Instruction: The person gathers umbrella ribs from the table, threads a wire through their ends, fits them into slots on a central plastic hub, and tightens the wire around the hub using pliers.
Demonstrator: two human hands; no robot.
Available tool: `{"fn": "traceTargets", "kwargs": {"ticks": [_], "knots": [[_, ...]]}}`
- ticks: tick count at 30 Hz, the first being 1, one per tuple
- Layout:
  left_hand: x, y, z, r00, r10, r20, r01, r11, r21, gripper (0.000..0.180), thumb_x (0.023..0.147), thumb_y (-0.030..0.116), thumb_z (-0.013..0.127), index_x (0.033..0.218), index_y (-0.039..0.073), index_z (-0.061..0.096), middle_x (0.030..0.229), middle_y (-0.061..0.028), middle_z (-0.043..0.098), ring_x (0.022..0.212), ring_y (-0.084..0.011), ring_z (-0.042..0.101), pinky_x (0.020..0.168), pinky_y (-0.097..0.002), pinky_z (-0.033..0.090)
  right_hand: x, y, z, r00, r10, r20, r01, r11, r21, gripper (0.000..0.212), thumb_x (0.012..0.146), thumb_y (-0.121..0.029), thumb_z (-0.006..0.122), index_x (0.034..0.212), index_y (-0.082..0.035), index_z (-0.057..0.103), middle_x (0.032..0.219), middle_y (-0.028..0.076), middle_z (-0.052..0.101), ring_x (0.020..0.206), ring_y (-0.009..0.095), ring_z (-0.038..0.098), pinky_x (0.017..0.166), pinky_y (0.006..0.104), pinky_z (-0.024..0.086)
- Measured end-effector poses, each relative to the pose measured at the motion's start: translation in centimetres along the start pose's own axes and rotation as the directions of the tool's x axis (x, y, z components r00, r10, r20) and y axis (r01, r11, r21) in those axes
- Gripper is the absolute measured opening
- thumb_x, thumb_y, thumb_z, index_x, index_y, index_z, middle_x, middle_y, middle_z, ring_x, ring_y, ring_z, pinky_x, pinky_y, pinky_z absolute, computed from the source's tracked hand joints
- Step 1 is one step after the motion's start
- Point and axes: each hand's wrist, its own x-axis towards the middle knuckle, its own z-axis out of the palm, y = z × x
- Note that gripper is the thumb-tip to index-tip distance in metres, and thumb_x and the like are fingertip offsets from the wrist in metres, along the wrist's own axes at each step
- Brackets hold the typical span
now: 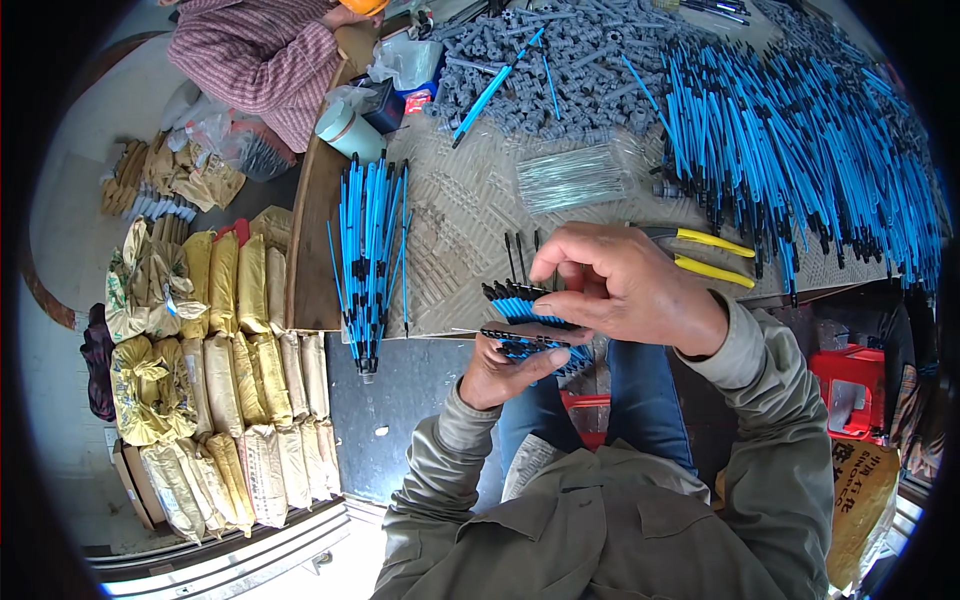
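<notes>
My left hand [490, 378] grips a bundle of thin blue rods with black ends [518, 306] just over the table's near edge, thumb across its lower side. Curled over the top of that bundle is my right hand [632, 285], thumb and index finger bent close to the black tips. Whatever lies between those fingers is too small to tell. A few dark thin rods stick up past the bundle. Pliers with yellow handles [712, 240] lie beyond my right wrist. Farther off, a clear packet of thin pale wires [572, 180] rests on the table [450, 220].
Loose blue rods [790, 140] form a large heap at right, beside piled grey plastic pieces [570, 85]. More rods [370, 240] lie left, near a pale green cup [350, 130]. Stacked bags [225, 375], a red stool [850, 390] and another person's knit sleeve [265, 65] surround the table.
</notes>
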Motion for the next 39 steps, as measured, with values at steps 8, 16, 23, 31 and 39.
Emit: {"fn": "traceTargets", "kwargs": {"ticks": [8, 16, 23, 31, 39], "knots": [[0.0, 0.2, 0.1, 1.000, 0.013, -0.005, -0.013, 1.000, -0.008, 0.022, 0.082, 0.000, 0.062, 0.103, -0.002, 0.065, 0.099, -0.0123, 0.066, 0.097, -0.0181, 0.061, 0.089, -0.0313, 0.046, 0.8, 1.3, 0.8, 0.995, -0.100, 0.013, 0.101, 0.994, -0.052, 0.027, 0.075, -0.007, 0.070, 0.100, -0.005, 0.061, 0.071, 0.003, 0.051, 0.058, 0.011, 0.048, 0.052, 0.0262, 0.038], [0.0, 0.1, -0.1, 0.999, 0.018, 0.032, -0.017, 0.999, -0.047, 0.021, 0.082, -0.001, 0.062, 0.102, -0.003, 0.065, 0.101, -0.0127, 0.066, 0.099, -0.0189, 0.059, 0.091, -0.0324, 0.045, 1.4, 0.8, 0.3, 0.993, -0.043, 0.106, 0.037, 0.998, 0.057, 0.025, 0.077, -0.008, 0.069, 0.100, -0.005, 0.062, 0.074, 0.004, 0.052, 0.060, 0.011, 0.048, 0.053, 0.0255, 0.040], [-0.1, -0.6, -0.3, 0.994, 0.099, 0.039, -0.098, 0.995, -0.016, 0.020, 0.081, -0.002, 0.062, 0.101, -0.003, 0.065, 0.100, -0.0121, 0.066, 0.100, -0.0189, 0.059, 0.091, -0.0328, 0.045, 1.6, 0.4, 1.0, 0.995, -0.045, 0.087, 0.044, 0.999, 0.007, 0.025, 0.076, -0.012, 0.071, 0.099, -0.006, 0.062, 0.077, 0.003, 0.053, 0.064, 0.010, 0.049, 0.054, 0.0250, 0.041], [0.1, -0.3, -0.5, 0.990, 0.116, 0.075, -0.122, 0.990, 0.067, 0.022, 0.081, -0.001, 0.063, 0.102, -0.003, 0.065, 0.099, -0.0122, 0.066, 0.100, -0.0196, 0.059, 0.091, -0.0333, 0.044, 2.1, 1.0, 1.3, 0.988, -0.150, 0.029, 0.149, 0.989, 0.021, 0.028, 0.075, -0.013, 0.072, 0.100, -0.006, 0.062, 0.076, 0.001, 0.051, 0.067, 0.007, 0.047, 0.053, 0.0220, 0.039], [-0.3, -0.4, -0.9, 0.992, 0.016, 0.128, -0.011, 0.999, -0.047, 0.023, 0.081, 0.000, 0.062, 0.104, -0.002, 0.064, 0.102, -0.0132, 0.066, 0.103, -0.0197, 0.058, 0.093, -0.0339, 0.043, 2.1, 0.9, 0.9, 0.986, -0.064, 0.154, 0.049, 0.994, 0.098, 0.029, 0.074, -0.014, 0.074, 0.099, -0.006, 0.063, 0.075, 0.000, 0.048, 0.066, 0.006, 0.046, 0.052, 0.0214, 0.038]]}}
